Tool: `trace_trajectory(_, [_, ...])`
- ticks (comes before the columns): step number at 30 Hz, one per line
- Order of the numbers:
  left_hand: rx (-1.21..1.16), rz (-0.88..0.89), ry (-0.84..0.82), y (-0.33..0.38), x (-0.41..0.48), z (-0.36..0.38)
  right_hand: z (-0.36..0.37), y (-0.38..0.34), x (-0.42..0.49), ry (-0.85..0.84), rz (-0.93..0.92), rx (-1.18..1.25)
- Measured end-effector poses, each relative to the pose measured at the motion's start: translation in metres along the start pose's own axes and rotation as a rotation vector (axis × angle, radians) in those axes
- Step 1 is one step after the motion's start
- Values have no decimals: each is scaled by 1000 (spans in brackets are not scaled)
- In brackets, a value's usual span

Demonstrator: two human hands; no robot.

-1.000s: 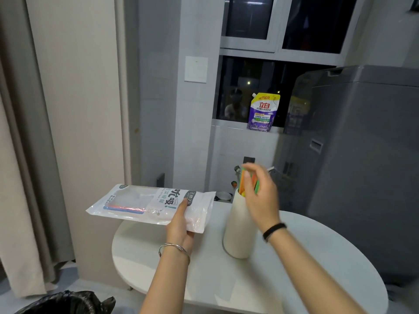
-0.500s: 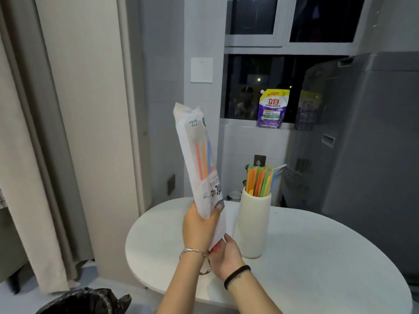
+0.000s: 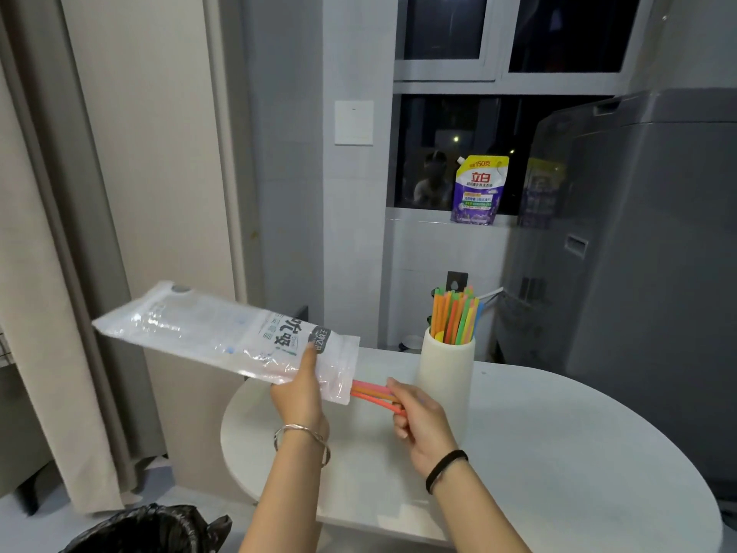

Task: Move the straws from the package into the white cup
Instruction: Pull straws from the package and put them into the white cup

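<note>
Left hand [image 3: 301,397]: your thumb clamps the package [image 3: 223,337], centre left; fingers hidden beneath it.
Right hand [image 3: 418,421]: pinches pink-orange straws [image 3: 373,393] protruding from the package mouth; count unclear.
White cup [image 3: 446,369]: centre right, lower part behind your wrist.

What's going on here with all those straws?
A person is moving straws from a package into a cup. The left hand holds the clear package tilted above the round table. The right hand pinches a few pink and orange straws sticking out of its open end. The white cup on the table already holds a bunch of colourful straws. The package seems otherwise empty.
</note>
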State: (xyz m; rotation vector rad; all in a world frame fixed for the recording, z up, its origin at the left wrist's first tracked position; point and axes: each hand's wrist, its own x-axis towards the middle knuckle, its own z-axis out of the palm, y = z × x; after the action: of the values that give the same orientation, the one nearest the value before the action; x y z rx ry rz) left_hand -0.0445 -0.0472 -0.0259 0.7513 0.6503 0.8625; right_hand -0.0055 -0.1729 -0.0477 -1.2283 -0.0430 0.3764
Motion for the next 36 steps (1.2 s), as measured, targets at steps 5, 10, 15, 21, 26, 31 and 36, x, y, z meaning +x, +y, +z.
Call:
trace_trajectory(5, [-81, -115, 53, -9, 5, -3, -14, -18, 7, 98, -106, 357])
trace_trajectory(10, [-140, -259, -32, -23, -12, 11, 1, -9, -2, 2, -156, 64])
trace_trajectory(15, [-207, -320, -99, -26, -21, 19, -2, -20, -3, 102, -273, -74])
trace_trajectory(21, [-247, -313, -40, -24, -16, 19, -25, -39, 1, 241, -341, 18])
trace_trajectory(26, [-207, -346, -80, -35, -30, 30, -12, -30, -6, 46, -391, -185])
trace_trajectory(31, [-177, -351, -154, -44, -41, 35, -11, -38, -11, 51, -395, -214])
trace_trajectory(36, [-226, -363, -156, -39, -40, 37, -35, -79, -5, 108, -478, -300])
